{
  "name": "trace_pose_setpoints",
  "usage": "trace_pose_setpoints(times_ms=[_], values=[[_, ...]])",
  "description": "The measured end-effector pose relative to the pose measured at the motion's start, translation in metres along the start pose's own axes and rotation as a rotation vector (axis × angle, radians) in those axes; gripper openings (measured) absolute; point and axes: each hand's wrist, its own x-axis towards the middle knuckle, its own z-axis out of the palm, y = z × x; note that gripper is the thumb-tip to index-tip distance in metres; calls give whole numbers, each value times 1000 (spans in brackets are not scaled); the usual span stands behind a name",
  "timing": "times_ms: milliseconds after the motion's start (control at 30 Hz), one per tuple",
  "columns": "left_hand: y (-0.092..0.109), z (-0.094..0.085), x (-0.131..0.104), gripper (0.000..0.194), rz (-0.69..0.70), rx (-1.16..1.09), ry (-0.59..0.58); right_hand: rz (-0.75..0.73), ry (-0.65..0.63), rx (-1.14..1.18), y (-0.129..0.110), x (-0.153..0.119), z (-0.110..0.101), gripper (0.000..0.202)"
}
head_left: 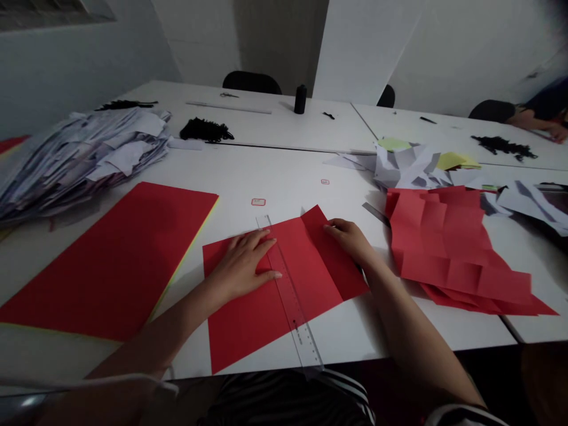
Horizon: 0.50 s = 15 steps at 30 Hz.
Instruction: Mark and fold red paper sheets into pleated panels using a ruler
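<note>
A sheet of red paper [306, 266] lies in front of me, its right part creased and raised as a flap. Across the sheet runs a clear plastic ruler [288, 290], whose near end reaches the table edge. My left hand [244, 263] lies flat with spread fingers on the sheet and on the ruler's left side, pressing them down. At the flap's right edge, my right hand [348, 236] has thumb and fingers closed on the paper. Part of that grip is hidden behind the hand. A metal strip [375, 214] lies right of my right hand.
A stack of flat red sheets [110, 266] lies left; folded red papers [444, 236] are piled right. Paper scraps [89, 154] heap at the far left, more white scraps [408, 165] at right. Farther back are black cords [206, 130], a black bottle [300, 99] and another person's hand [554, 131].
</note>
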Motion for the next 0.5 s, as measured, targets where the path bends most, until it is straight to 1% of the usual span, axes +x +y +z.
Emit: trace_pose_setpoints(times_ms=[133,500], values=[[0,0,0,62,-2,-11,6,21,-8,14,-2,-1,0,24],[1,0,0,62,-8,-2,-8,8,-7,30,0,0,0,25]])
